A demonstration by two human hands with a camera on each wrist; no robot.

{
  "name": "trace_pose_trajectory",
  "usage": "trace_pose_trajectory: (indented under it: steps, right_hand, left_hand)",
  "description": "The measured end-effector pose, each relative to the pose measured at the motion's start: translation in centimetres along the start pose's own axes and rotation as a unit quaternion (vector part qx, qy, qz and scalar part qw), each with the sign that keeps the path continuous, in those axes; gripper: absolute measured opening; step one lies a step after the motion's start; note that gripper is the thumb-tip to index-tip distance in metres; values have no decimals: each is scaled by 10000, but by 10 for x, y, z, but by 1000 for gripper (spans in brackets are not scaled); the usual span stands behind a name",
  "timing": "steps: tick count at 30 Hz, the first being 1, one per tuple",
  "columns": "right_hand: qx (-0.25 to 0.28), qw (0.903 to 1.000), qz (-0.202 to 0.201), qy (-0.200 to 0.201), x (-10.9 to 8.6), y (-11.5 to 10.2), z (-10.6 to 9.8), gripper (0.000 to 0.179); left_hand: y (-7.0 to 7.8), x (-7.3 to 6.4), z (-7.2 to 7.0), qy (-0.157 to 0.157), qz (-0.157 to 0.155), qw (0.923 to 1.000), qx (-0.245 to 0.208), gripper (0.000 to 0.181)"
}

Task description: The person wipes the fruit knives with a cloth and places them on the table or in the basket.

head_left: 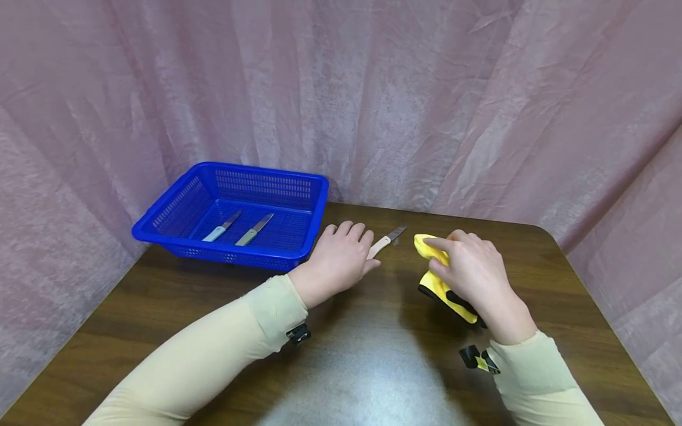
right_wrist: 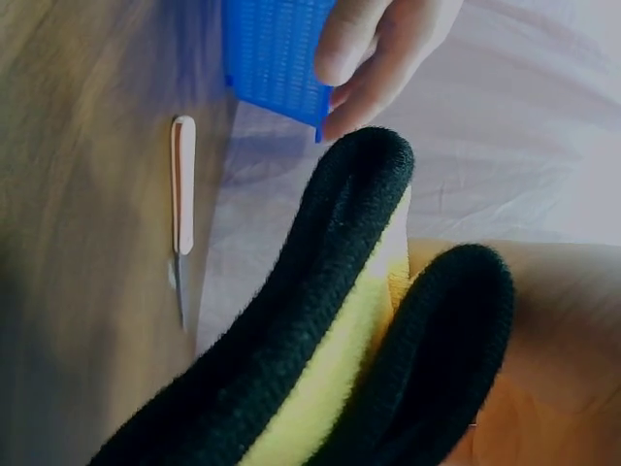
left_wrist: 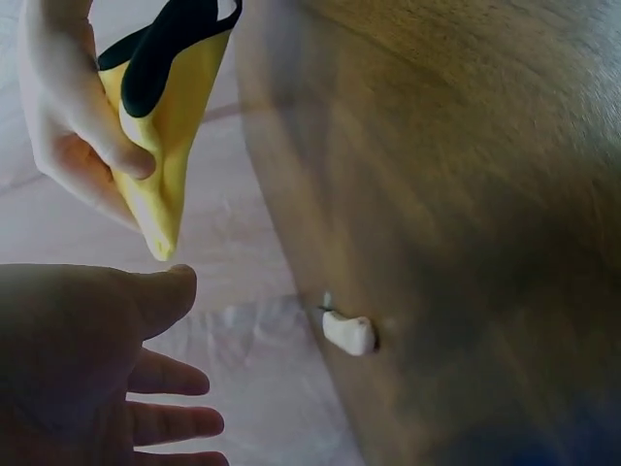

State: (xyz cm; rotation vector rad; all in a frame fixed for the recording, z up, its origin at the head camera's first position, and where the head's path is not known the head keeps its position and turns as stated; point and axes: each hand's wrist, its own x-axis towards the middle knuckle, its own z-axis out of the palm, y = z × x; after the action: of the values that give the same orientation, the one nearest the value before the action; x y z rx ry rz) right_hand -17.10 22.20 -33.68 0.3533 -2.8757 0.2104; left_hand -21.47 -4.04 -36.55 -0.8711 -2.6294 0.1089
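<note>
My left hand [head_left: 341,257] hovers over the table with its fingers extended and nothing in them. Its thumb overlaps the handle of a small knife [head_left: 379,247] in the head view; the left wrist view shows this white-handled knife [left_wrist: 349,333] lying on the table, apart from the hand. To the right, my right hand [head_left: 474,269] pinches a yellow cloth [head_left: 434,283] with black edging between thumb and fingers. The cloth hangs folded, and its black edges fill much of the right wrist view.
A blue plastic basket [head_left: 229,255] with perforated walls stands at the back left of the brown wooden table [head_left: 373,367]. Inside it lie a knife with a pale blue handle [head_left: 215,232] and one with a greenish handle [head_left: 247,236]. Pink curtains [head_left: 373,106] hang behind the table.
</note>
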Motion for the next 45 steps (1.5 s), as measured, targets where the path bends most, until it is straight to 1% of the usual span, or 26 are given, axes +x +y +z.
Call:
trace_pose_trajectory:
  steps: [5, 11, 18, 25, 31, 36, 39, 45]
  right_hand:
    - [47, 9999, 63, -112, 3, 2, 2, 48]
    - [62, 9997, 113, -214, 6, 4, 6, 47]
    - [51, 9993, 154, -329, 9, 10, 10, 48]
    - [16, 9990, 230, -374, 10, 13, 14, 48]
    - [5, 9992, 227, -320, 12, 16, 17, 47]
    - [66, 9990, 263, -357, 12, 17, 19, 48]
    - [87, 9990, 244, -364, 12, 17, 21, 48]
    - [123, 9984, 311, -458, 13, 17, 21, 48]
  left_hand:
    - [4, 7, 13, -141, -171, 9994, -249, 49]
    - [6, 21, 28, -512, -410, 9970, -407, 47]
    - [12, 36, 41, -898, -605, 9929, -498, 46]
    - [16, 48, 51, -1151, -766, 9880, -686, 46]
    - [14, 55, 63, -1315, -928, 9843, -726, 44]
    - [14, 61, 70, -1502, -992, 9806, -781, 45]
    - [15, 64, 74, -1508, -987, 9809, -732, 46]
    - [16, 69, 77, -1470, -983, 9825, -588, 49]
